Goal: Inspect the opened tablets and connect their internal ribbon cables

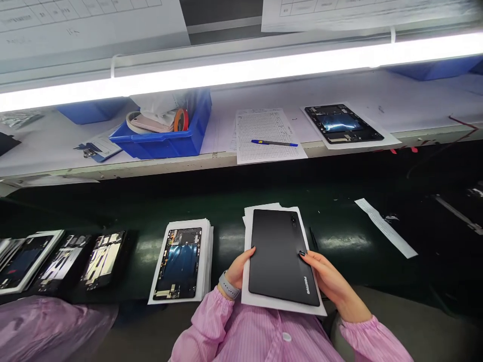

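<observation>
A black tablet back cover (281, 261), with a camera bump at its upper right and white lettering near its lower right edge, lies on white sheets (247, 296) close to my body. My left hand (238, 267) grips the left edge of cover and sheets, its thumb on top. On the opposite side my right hand (326, 271) holds the right edge, thumb resting on the black surface. Most of the fingers of both hands are hidden underneath. To the left, an opened tablet (179, 264) with bare circuitry sits on a stack of white sheets.
Further left lie several tablet parts (103, 259). On the shelf are a blue bin (162, 143), a printed form (264, 128) with a pen (274, 143), and another opened tablet (343, 123). A paper strip (385, 226) lies right. A lamp (241, 65) crosses above.
</observation>
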Tool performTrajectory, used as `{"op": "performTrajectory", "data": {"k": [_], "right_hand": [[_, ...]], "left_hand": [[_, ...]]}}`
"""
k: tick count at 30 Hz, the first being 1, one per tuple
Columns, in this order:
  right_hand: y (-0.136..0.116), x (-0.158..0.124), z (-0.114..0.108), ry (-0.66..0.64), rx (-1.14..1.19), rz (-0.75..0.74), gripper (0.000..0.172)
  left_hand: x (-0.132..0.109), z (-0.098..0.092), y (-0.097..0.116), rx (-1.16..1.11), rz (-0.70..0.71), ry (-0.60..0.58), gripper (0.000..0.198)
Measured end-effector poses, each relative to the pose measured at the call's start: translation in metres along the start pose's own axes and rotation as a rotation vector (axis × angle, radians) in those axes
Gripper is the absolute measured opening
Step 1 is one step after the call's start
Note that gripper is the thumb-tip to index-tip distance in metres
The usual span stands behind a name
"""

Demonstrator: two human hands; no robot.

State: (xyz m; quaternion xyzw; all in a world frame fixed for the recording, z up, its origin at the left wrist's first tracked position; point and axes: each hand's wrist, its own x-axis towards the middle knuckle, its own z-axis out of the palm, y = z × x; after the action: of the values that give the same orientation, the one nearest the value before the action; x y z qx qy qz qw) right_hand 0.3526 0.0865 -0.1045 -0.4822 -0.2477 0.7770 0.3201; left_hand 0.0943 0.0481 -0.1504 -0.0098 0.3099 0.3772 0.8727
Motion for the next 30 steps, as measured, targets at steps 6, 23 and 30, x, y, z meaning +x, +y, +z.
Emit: {"op": "performTrajectory", "data": {"k": [6, 23, 30], "right_hand": [[-0.008, 0.002, 0.009, -0.035, 0.012, 0.025, 0.035], [-0.021, -0.001, 0.024, 0.018, 0.077, 0.005, 0.04], [-0.032, -0.015, 0.024, 0.073, -0.043, -0.103, 0.024]], "left_hand": [[-0.008, 0.011, 0.007, -0.03, -0.015, 0.035, 0.046], [-0.023, 0.039, 0.009, -0.182, 0.054, 0.036, 0.035], [-0.032, 0.045, 0.011, -0.255, -0.003, 0.072, 0.035]]}}
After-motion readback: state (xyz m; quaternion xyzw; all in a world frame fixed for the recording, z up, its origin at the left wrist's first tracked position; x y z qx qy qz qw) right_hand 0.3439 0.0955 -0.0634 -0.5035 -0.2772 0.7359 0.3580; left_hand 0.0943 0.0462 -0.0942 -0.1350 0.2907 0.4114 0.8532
